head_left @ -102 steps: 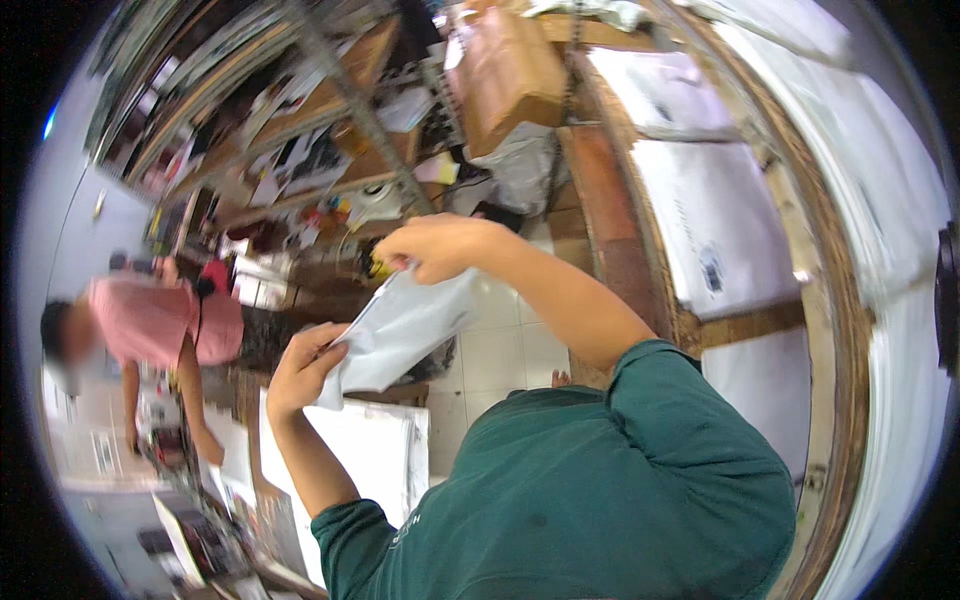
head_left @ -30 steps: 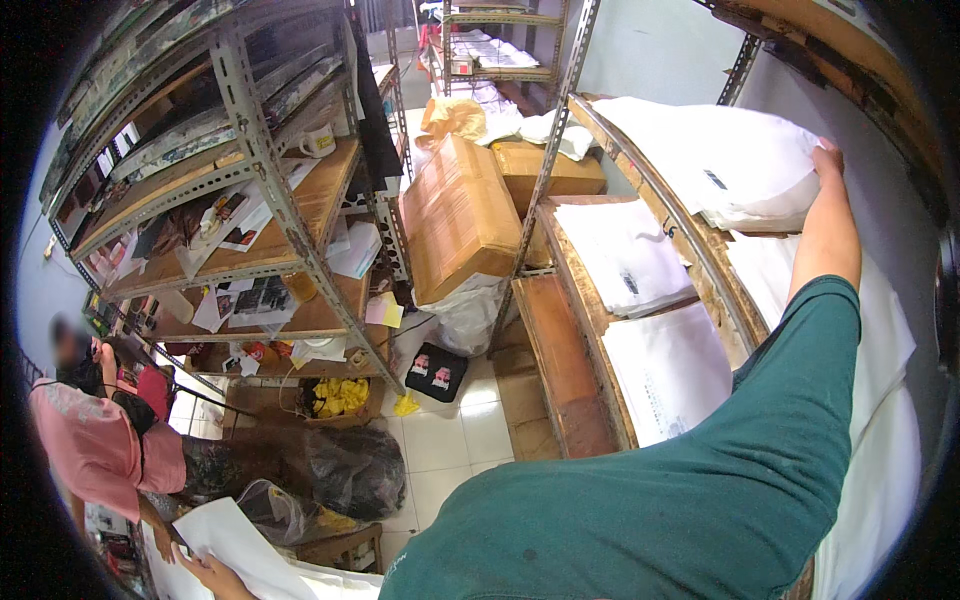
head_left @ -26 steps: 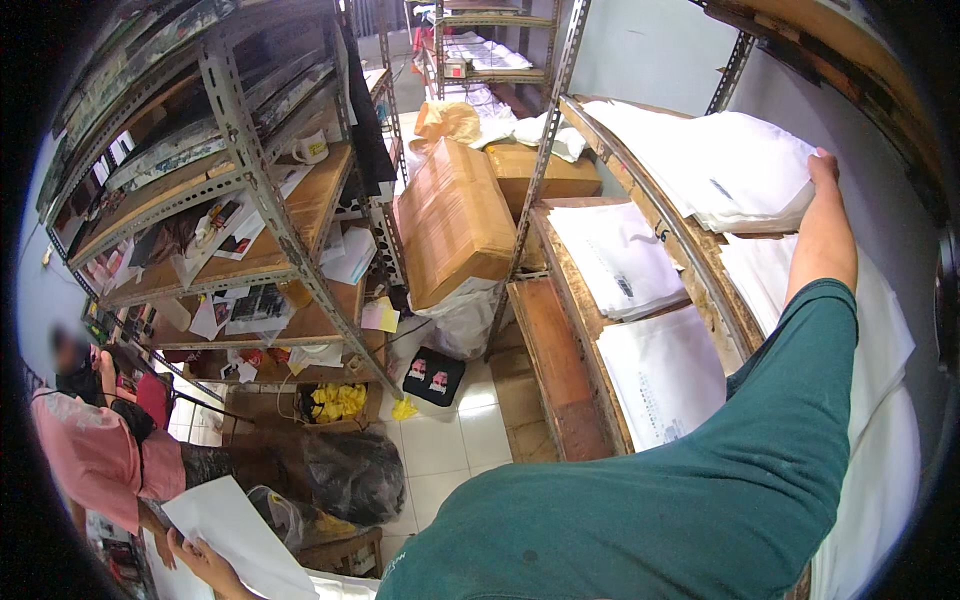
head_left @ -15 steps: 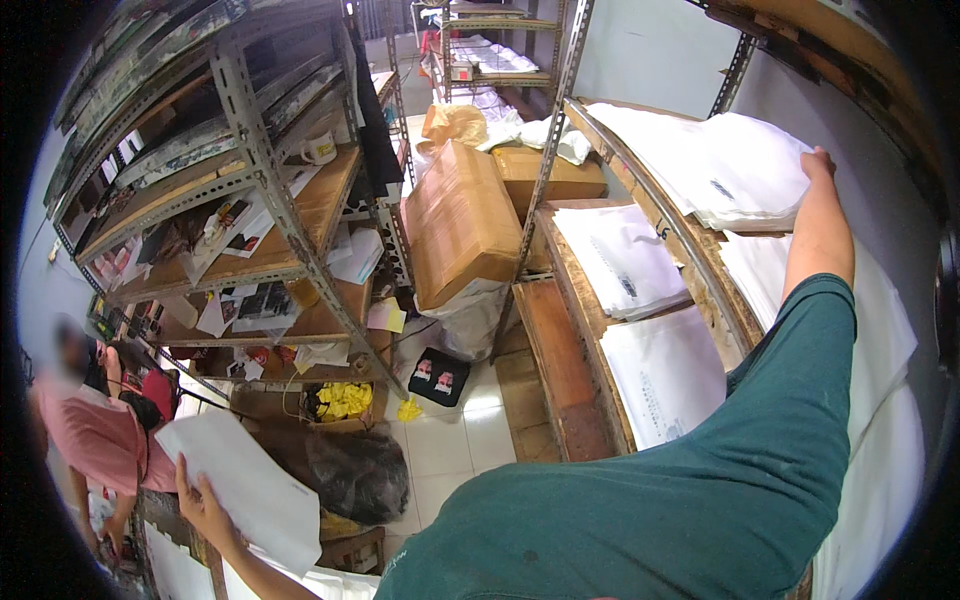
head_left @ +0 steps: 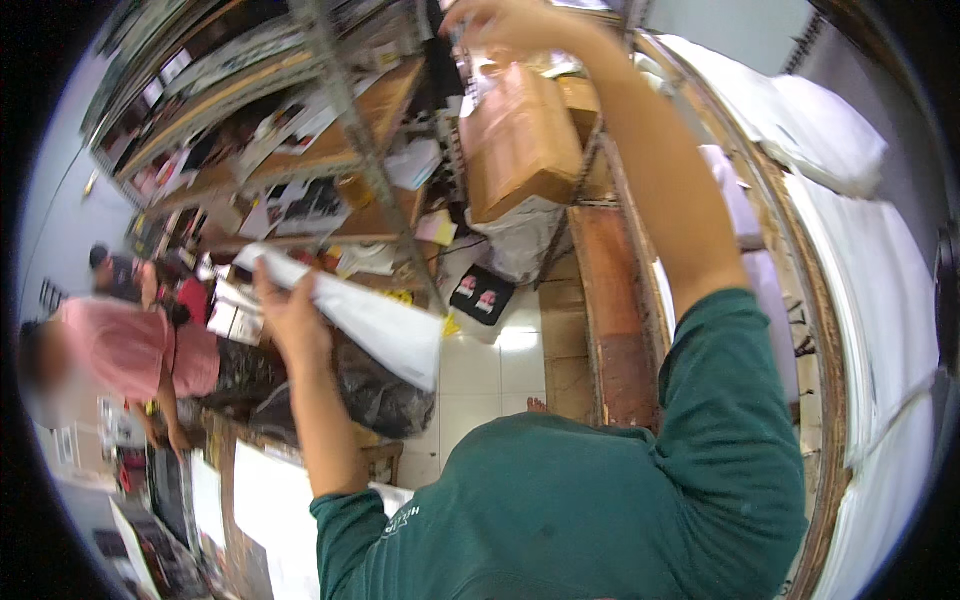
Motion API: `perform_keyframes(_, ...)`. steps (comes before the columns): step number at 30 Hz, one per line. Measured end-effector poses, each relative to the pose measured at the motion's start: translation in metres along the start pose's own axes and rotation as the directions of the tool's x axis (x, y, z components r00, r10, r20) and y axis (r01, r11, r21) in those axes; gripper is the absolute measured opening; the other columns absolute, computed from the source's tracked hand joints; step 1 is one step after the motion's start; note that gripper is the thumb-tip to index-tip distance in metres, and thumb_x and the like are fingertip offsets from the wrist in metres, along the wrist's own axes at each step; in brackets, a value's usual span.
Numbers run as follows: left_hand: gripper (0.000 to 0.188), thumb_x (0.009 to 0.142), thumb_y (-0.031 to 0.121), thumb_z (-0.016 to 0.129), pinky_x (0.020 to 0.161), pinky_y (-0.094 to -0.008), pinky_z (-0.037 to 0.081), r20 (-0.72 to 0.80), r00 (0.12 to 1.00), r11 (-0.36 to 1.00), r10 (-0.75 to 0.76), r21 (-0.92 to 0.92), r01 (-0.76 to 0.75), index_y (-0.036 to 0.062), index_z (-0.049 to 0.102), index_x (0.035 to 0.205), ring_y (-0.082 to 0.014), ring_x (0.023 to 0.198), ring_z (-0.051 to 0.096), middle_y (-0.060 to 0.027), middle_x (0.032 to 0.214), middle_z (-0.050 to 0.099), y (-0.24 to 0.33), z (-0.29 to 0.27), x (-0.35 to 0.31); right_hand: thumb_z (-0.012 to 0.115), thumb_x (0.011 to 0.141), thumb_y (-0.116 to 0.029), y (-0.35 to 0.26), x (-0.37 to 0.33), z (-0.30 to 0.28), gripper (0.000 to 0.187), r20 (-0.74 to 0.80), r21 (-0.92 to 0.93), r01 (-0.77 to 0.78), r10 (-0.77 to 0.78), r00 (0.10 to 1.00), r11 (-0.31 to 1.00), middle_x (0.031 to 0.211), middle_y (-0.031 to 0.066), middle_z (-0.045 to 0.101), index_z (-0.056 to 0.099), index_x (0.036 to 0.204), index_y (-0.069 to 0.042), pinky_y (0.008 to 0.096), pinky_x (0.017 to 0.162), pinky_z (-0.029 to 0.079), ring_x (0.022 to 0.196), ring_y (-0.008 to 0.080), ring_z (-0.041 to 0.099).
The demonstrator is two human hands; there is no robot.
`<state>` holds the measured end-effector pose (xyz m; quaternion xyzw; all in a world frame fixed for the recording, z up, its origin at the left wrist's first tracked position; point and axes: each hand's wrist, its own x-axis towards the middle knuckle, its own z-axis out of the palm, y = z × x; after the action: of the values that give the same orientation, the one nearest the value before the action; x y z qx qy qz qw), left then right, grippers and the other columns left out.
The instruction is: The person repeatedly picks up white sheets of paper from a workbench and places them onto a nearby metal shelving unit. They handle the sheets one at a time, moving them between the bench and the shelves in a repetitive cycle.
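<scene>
White sheet (head_left: 378,325), edge toward open floor (head_left: 470,370)

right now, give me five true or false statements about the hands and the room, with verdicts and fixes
1. The left hand has hold of a white sheet. True.
2. The right hand grips that same sheet. False: it is raised apart from it, near the picture's top edge.
3. A pink-shirted co-worker shows in the left part of the picture. True.
4. The black item with pink prints lies on a wooden shelf. False: it lies on the tiled floor.
5. The large cardboard box appears left of the pink-shirted co-worker. False: it appears to the right.
</scene>
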<state>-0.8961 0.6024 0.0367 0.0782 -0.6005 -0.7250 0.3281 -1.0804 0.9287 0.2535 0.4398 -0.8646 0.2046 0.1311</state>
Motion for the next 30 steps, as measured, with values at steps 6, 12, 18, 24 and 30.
perform_keyframes(6, 0.072, 0.07, -0.008, 0.061, 0.077, -0.0306, 0.048, -0.16, 0.98, 0.99, -0.115, 0.06, 0.126, 0.002, 0.028, 0.134, -0.0222, 0.095, 0.054, -0.0161, 0.121, 0.044, -0.071, 0.014, -0.071, 0.069, 0.071, -0.04, -0.149, -0.116, 0.204, 0.044, 0.455, 0.286, 0.075, -0.204, 0.867, 0.955, 0.134, 0.0203, 0.033, 0.062, 0.102, -0.009, 0.0373, 0.093, 0.039, 0.111, 0.036, 0.046)
perform_keyframes(12, 0.083, 0.066, 0.001, 0.066, 0.062, -0.0284, 0.051, -0.288, 0.952, 0.945, -0.105, 0.27, 0.186, -0.0041, 0.02, 0.135, -0.019, 0.078, 0.059, -0.0203, 0.131, 0.033, -0.108, -0.032, -0.104, 0.046, 0.069, 0.008, -0.184, -0.165, 0.3, 0.044, 0.296, 0.262, 0.033, -0.113, 0.948, 0.964, 0.107, 0.0179, 0.05, 0.057, 0.109, -0.008, 0.0374, 0.076, 0.044, 0.09, 0.0377, 0.053)
perform_keyframes(18, 0.087, 0.07, 0.025, 0.072, 0.078, -0.0332, 0.047, -0.153, 0.941, 0.929, -0.302, 0.172, 0.327, 0.0019, 0.022, 0.137, -0.0225, 0.09, 0.058, -0.0201, 0.131, 0.038, -0.081, -0.077, -0.116, 0.043, 0.068, 0.009, -0.152, -0.15, 0.325, 0.049, 0.296, 0.28, 0.009, -0.096, 0.95, 0.96, 0.101, 0.0212, 0.057, 0.053, 0.114, -0.001, 0.0397, 0.078, 0.044, 0.091, 0.0381, 0.055)
perform_keyframes(24, 0.067, 0.075, 0.033, 0.069, 0.079, -0.033, 0.047, -0.215, 0.874, 0.875, -0.436, 0.126, 0.468, 0.0051, 0.039, 0.128, -0.0223, 0.102, 0.052, -0.0126, 0.116, 0.051, -0.073, -0.204, -0.174, 0.045, 0.067, 0.01, -0.13, -0.169, 0.361, 0.045, 0.189, 0.184, -0.039, 0.004, 0.982, 0.982, 0.096, 0.0214, 0.058, 0.056, 0.11, 0.0, 0.0393, 0.081, 0.043, 0.09, 0.0371, 0.055)
perform_keyframes(30, 0.05, 0.079, 0.031, 0.063, 0.078, -0.0333, 0.043, -0.563, 0.7, 0.863, -0.439, -0.047, 0.503, 0.0051, 0.047, 0.119, -0.02, 0.098, 0.053, -0.0103, 0.105, 0.057, -0.058, -0.28, -0.25, 0.048, 0.068, 0.009, -0.093, -0.19, 0.387, 0.034, 0.212, 0.265, -0.159, 0.103, 0.972, 0.951, 0.096, 0.021, 0.06, 0.061, 0.099, 0.003, 0.0362, 0.086, 0.042, 0.092, 0.0316, 0.057)
